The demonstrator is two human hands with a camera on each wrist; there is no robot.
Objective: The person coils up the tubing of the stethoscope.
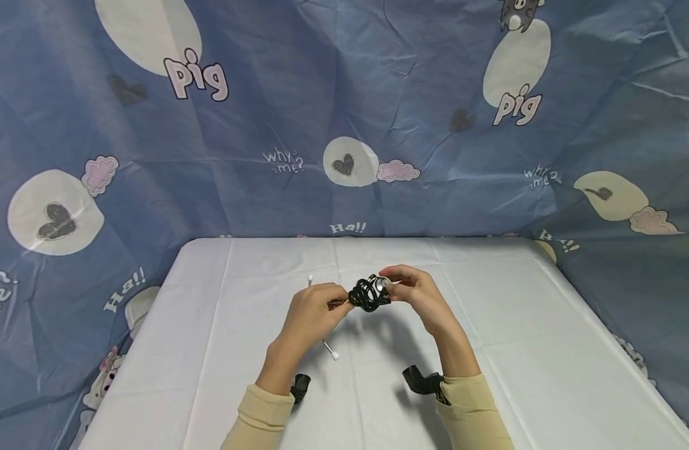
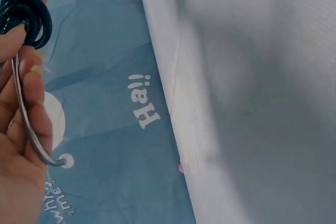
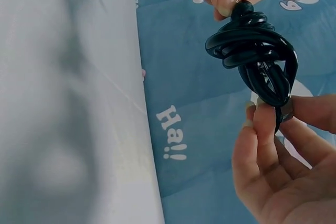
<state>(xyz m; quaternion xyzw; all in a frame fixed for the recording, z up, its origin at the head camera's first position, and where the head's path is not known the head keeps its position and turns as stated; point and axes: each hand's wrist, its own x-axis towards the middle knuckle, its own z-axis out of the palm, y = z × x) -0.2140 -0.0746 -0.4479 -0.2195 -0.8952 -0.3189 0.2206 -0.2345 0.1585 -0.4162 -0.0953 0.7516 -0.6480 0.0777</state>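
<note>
Held in the air over the table is a stethoscope, its black tubing (image 1: 367,296) wound into a tight bundle. My left hand (image 1: 313,314) pinches its metal ear tubes where they meet the tubing. A curved ear tube (image 2: 22,103) runs along the fingers to a white ear tip (image 2: 66,161); in the head view, ear tips (image 1: 335,355) stick out on both sides of this hand. On the other end, my right hand (image 1: 426,301) pinches the bundle by the silver chest piece (image 1: 382,285) between thumb and fingers. Fingers partly hide the chest piece in the right wrist view.
A white-covered table (image 1: 254,400) spreads beneath both hands, with their shadows on it. Behind its far edge hangs a blue printed cloth (image 1: 299,206). Dark wrist-camera mounts (image 1: 420,380) jut inward from both forearms.
</note>
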